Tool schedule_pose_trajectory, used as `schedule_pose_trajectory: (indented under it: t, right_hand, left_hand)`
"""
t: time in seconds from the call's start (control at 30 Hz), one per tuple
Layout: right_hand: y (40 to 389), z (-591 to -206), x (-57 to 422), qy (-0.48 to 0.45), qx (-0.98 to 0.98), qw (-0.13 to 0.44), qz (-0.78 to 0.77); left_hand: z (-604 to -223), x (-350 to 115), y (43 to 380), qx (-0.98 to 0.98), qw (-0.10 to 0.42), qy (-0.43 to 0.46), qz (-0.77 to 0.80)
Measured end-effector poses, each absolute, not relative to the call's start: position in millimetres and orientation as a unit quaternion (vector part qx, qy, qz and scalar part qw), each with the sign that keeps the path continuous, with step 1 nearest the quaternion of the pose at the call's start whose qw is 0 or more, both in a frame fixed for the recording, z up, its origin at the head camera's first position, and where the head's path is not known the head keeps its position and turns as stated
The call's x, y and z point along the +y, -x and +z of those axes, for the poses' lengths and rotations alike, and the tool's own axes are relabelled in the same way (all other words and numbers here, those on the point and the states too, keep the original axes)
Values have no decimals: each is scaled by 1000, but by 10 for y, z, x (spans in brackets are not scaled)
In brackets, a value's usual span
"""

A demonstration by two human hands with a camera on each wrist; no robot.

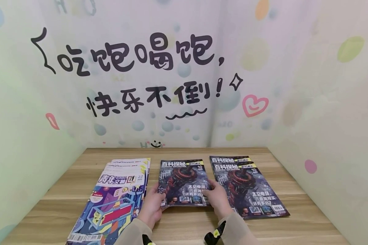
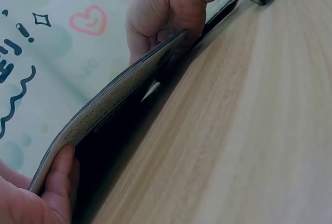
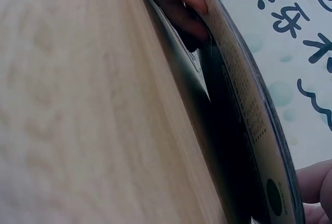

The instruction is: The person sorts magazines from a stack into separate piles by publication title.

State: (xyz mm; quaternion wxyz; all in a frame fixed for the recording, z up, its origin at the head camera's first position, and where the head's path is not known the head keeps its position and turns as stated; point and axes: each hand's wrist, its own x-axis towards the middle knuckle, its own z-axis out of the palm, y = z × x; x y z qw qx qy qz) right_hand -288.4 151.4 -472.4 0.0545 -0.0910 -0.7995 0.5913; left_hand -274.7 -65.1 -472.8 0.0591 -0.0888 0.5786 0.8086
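Observation:
In the head view, a dark magazine with a red machine on its cover is held between my two hands over the middle of the table. My left hand grips its left edge and my right hand its right edge. From the left wrist, the magazine's near edge looks bowed and raised off the wood, with left fingers tucked underneath. The right wrist view shows the same curved edge and part of my right hand. Dark shadow hides what lies beneath the magazine.
On the left of the wooden table lies an overlapping pile of colourful magazines. To the right, magazines with the same dark cover overlap in another pile. A printed wall stands behind, with side walls left and right.

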Motion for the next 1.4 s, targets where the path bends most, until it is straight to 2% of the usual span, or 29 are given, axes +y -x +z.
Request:
schedule_pose_trajectory:
  t: [0.3,0.83,1.13,1.4]
  right_hand:
    - [2871,-4693,1509,110,-785,43,608]
    - [2896,-4696,1556,103,-748,32,655]
    - [2915,-4708,1577,112,-765,23,634]
    - [2896,-4709,1599,94,-787,44,608]
  left_hand:
    - [-4721,-644,2753,567,59,115,813]
    - [-4726,-653,2748,640,53,88,761]
    - [-4706,-663,2776,715,24,75,694]
    - [-4739,-694,2789,744,-15,78,664]
